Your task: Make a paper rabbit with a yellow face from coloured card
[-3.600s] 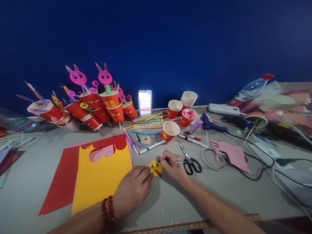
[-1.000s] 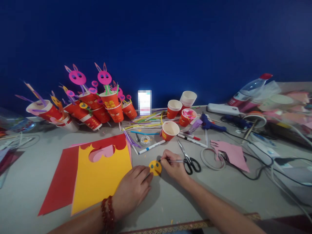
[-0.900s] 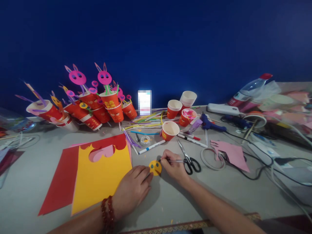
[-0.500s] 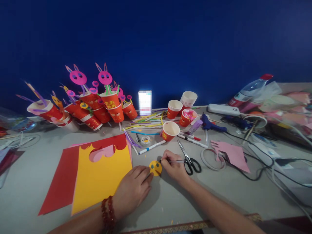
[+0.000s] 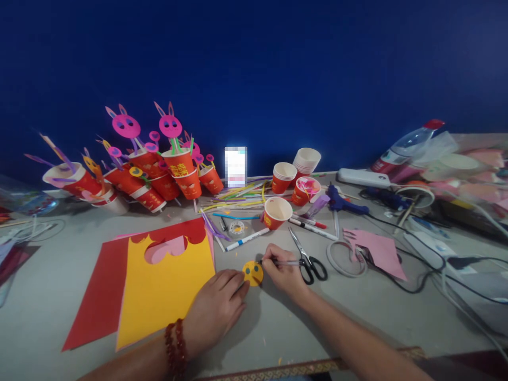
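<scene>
yellow disc lies flat — pen at rim.

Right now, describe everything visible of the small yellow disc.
The small yellow disc looks like cut paper, with two dark eye spots and fine marks above. It lies flat on the grey table, right of the yellow sheet. The left hand touches its left edge; the pen in the right hand points at its upper right edge, contact unclear.

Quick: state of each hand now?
Left hand: open, palm down, touching a round yellow paper face.
Right hand: closed, holding a slim, translucent pen.
</scene>
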### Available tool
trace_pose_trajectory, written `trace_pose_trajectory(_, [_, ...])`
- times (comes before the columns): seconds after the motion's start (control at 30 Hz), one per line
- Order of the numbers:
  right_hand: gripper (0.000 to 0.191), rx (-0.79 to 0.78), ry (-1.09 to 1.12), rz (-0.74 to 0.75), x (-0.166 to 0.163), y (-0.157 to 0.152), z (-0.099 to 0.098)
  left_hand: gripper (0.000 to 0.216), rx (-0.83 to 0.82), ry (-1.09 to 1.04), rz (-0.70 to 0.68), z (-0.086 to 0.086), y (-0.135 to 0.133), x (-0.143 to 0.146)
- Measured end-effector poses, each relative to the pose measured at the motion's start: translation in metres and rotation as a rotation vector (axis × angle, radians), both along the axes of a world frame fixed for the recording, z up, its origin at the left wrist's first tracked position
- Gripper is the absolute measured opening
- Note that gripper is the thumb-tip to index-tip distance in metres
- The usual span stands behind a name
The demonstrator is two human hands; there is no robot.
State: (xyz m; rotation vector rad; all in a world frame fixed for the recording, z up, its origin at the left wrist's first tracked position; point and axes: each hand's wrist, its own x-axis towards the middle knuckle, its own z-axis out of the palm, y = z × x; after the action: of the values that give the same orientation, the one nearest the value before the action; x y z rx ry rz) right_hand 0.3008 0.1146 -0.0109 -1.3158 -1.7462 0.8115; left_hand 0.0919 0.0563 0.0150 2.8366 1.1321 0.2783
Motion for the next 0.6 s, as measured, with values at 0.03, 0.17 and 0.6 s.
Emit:
trace_pose_trajectory(0.03, [0.018,0.001,0.000,-0.001,-0.0001,-0.0001,0.0005,0.033,0.003,-0.002,0.000,0.0002,0.0000,0.0000])
trace_pose_trajectory(0.17, [0.018,0.015,-0.003,-0.006,-0.0002,-0.0002,0.0017,0.033,0.006,-0.011,0.001,0.0010,0.0005,0.0003])
trace_pose_trajectory(0.6, [0.017,0.006,0.031,0.007,0.0002,-0.0008,-0.0004,0.034,0.001,-0.013,0.006,-0.0016,0.0009,-0.0004])
